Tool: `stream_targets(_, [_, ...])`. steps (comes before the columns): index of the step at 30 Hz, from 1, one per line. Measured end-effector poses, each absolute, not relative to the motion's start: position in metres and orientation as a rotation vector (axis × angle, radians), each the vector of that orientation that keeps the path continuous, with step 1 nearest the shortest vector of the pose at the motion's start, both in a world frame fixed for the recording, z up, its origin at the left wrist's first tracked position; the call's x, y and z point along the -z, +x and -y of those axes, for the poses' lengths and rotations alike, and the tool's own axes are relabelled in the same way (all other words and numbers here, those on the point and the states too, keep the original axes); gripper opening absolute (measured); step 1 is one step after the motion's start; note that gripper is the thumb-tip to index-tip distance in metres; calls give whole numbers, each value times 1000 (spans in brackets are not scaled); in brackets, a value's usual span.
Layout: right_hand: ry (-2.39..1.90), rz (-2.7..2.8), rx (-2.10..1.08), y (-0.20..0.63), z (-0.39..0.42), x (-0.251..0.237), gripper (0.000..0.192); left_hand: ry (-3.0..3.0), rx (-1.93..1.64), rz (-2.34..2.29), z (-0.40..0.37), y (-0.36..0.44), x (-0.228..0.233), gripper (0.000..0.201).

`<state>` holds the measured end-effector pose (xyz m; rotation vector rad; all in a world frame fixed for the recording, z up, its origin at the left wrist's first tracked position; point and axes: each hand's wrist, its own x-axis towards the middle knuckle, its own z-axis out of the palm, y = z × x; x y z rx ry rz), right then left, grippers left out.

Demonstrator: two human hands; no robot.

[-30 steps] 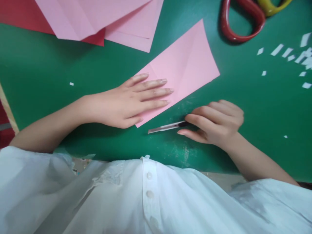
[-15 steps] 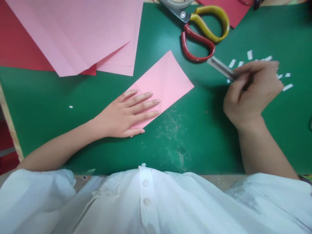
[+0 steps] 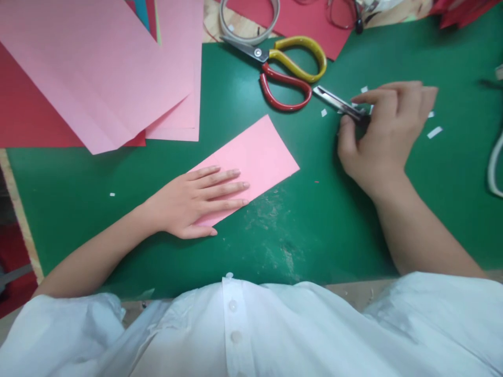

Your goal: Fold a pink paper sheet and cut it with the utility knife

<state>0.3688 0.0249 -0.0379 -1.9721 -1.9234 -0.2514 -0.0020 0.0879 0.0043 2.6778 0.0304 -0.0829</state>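
My left hand [image 3: 196,201] lies flat with its fingers spread on a pink paper rectangle [image 3: 263,149], which rests slantwise on the green tabletop. The palm covers the paper's lower left end. To the right, my right hand [image 3: 387,131] is curved over a utility knife [image 3: 338,102] with a metal front and a dark rear part. Thumb and forefinger stand apart on either side of the knife, which seems to lie on the table; the palm partly hides it. Scissors [image 3: 288,73] with one yellow and one red handle lie just left of the knife's tip.
Large pink sheets [image 3: 98,68] overlap red paper [image 3: 35,115] at the upper left. A tape roll [image 3: 249,39] touches the scissors' blades. More red paper [image 3: 330,39] and a pair of glasses [image 3: 341,13] lie at the back. Small white paper scraps [image 3: 435,132] are scattered around my right hand.
The view has shifted, so the table's back edge shows more. My right hand's fingers have loosened from their pinch on the knife and spread apart. My left hand stays on the pink paper.
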Motion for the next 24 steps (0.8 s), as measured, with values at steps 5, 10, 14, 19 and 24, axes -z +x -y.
stream_targets(5, [-1498,2154,175,332,-17,25,33,2629,110,141,-87,4,-7,69])
stream_targets(10, [-1463,2458,-88,306,-12,20,59,2629,104,196,-80,6,-8,66])
stream_targets(14, [-1531,2486,-163,306,-13,23,67,2691,41,174,-76,5,-5,61])
stream_targets(19, [-1496,2437,-225,308,-15,26,57,2761,-93,39,-73,3,-2,56])
stream_targets(24, [-1506,2383,-220,306,-17,26,52,2814,-263,-319,-69,6,1,51])
